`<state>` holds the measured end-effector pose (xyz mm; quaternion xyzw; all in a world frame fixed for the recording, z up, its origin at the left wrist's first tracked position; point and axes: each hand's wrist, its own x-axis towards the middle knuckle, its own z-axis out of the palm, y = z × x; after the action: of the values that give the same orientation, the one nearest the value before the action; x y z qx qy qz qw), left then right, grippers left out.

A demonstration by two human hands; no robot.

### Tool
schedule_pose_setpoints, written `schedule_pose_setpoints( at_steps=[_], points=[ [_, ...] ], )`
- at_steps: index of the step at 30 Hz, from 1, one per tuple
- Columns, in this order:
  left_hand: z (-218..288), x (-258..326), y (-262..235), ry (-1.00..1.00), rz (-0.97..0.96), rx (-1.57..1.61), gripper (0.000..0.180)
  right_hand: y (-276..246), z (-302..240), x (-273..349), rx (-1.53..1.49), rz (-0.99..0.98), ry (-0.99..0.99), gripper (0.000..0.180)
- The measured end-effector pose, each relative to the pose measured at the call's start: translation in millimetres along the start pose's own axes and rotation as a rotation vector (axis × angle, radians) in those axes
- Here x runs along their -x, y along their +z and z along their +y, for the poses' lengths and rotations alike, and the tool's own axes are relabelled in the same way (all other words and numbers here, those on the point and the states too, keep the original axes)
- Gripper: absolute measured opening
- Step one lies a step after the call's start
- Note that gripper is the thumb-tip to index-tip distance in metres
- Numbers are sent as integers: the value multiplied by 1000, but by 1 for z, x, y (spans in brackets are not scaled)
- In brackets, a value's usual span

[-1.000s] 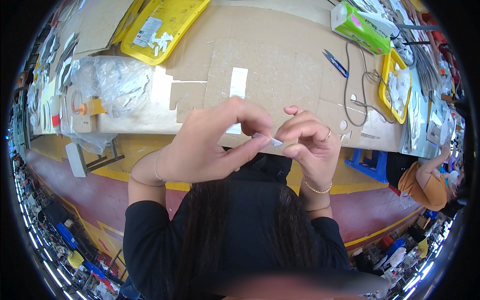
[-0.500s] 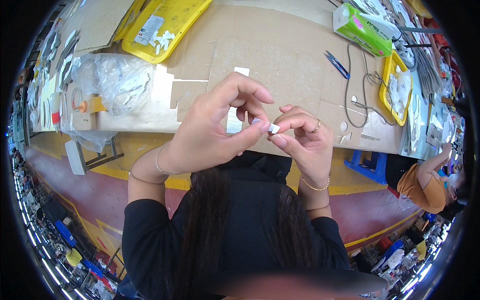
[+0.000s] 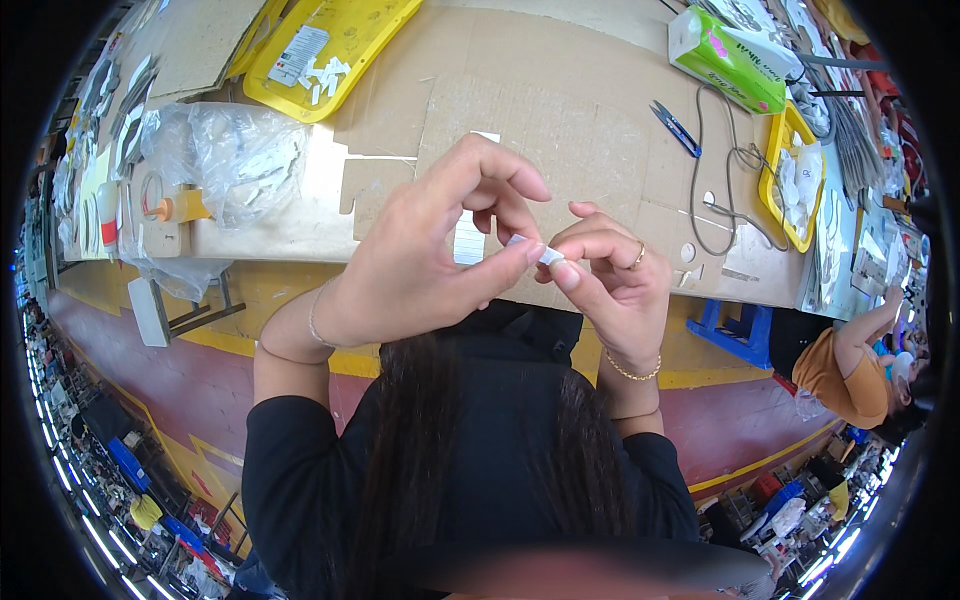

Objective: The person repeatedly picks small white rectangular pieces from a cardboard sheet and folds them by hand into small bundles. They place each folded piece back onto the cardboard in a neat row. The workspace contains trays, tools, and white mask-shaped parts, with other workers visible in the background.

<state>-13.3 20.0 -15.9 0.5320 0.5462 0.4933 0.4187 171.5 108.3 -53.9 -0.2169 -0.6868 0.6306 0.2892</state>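
Observation:
Over the table's front edge I hold a small folded-looking white label (image 3: 549, 256) between both hands. My left hand (image 3: 425, 250) pinches one end with thumb and fingertip, its other fingers curled loosely above. The thumb and index finger of my right hand (image 3: 620, 275) close on the other end. Behind my left hand, partly hidden by its fingers, lies a lined white strip (image 3: 468, 245) on the cardboard. Similar small white pieces (image 3: 326, 76) lie in a yellow tray (image 3: 352, 82) at the far left.
Cardboard (image 3: 560, 130) covers the table. Blue-handled thread snips (image 3: 676, 130), a dark cord (image 3: 697, 190), a green tissue pack (image 3: 725, 62) and a yellow basket (image 3: 770, 190) lie to the right. Leftward are a plastic bag (image 3: 235, 160) and an orange-yellow bottle (image 3: 185, 207). A co-worker (image 3: 855, 385) sits at right.
The right thumb has moved up onto the label's end, closing with the index finger. The left hand keeps its pinch, nearly still.

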Motion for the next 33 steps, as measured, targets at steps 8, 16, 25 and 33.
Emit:
schedule_pose_setpoints(
  at_steps=[8,16,25,33],
  points=[
    [-11,-6,2,-102,100,283,40,7,-1,0,404,266,-247,17],
    [-17,-5,13,-14,200,297,42,17,-3,-5,783,366,-458,29],
    [-21,-4,11,167,163,66,53,15,-7,-4,827,360,-473,30],
    [-19,0,14,285,181,-179,56,16,-9,-6,843,323,-462,25]
  ],
)
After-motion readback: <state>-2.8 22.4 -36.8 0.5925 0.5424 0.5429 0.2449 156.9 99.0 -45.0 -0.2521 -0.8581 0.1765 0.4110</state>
